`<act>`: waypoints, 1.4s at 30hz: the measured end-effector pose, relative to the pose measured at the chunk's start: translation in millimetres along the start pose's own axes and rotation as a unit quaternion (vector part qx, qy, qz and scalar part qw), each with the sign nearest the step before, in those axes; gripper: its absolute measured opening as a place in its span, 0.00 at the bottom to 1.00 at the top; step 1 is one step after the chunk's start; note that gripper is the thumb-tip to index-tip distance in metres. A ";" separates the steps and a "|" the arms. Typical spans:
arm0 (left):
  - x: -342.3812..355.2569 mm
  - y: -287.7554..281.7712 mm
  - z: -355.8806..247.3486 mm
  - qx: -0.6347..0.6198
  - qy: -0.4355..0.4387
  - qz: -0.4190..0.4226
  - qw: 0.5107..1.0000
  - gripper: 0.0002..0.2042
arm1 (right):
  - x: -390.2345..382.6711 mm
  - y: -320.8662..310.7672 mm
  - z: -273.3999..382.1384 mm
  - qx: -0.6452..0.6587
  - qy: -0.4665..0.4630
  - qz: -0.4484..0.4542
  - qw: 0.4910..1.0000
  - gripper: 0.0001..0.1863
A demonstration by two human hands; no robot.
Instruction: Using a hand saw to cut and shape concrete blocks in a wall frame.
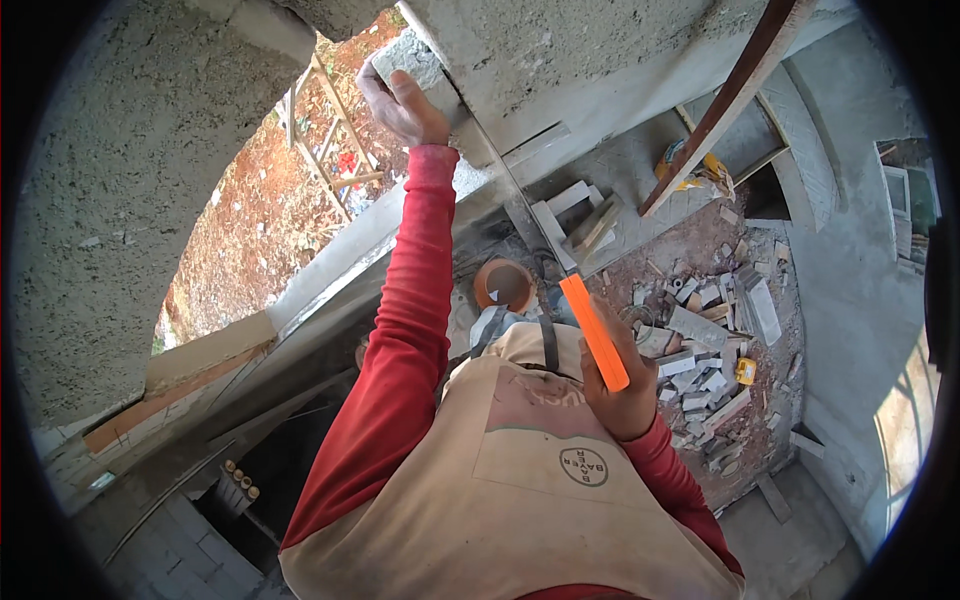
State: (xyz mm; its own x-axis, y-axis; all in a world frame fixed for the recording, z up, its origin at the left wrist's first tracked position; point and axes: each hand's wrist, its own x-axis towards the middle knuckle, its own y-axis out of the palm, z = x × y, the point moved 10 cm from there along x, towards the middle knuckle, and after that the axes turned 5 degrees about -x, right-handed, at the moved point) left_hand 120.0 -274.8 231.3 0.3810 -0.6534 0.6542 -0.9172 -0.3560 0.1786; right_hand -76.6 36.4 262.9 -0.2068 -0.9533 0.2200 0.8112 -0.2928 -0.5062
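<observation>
Curving down the left, a rough grey wall (110, 220) borders a gap onto reddish earth (245, 235), where a wooden frame (335, 140) shows. Higher up, the worker's left hand (405, 110) is curled around a pale grey block (412, 62), thumb on its near side. A round tub (505, 285) sits well below. Along the block's right side runs the thin blade (540, 228) of an orange-handled handsaw (590, 320); how deep any cut goes cannot be told. Farther right, the right hand (632, 390) is closed around the saw's grip. The step in hand appears to be sawing beside the block; the next stroke would call for a firm left hold, a straight blade and fingers clear of it. At far right, broken blocks (700, 340) lie heaped.
</observation>
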 end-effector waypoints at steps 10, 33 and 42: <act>-3.3 2.6 0.7 -0.007 -0.003 0.001 1.000 0.27 | 66.3 47.1 -12.0 0.015 0.015 0.019 1.000 0.30; -2.7 15.5 4.5 -0.051 -0.010 -0.013 0.999 0.38 | 70.9 66.7 -56.8 0.034 0.048 0.013 0.998 0.30; -2.1 3.6 -3.3 -0.012 -0.004 -0.014 1.000 0.37 | -55.1 -11.6 -14.5 -0.034 0.064 0.049 0.996 0.26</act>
State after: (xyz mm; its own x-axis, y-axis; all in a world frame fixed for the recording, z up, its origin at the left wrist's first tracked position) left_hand 115.5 -272.4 233.0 0.4077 -0.6485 0.6428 -0.9086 -0.3580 0.2151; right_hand -82.6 91.2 244.6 -0.2011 -0.9777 0.0606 0.7926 -0.1987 -0.5765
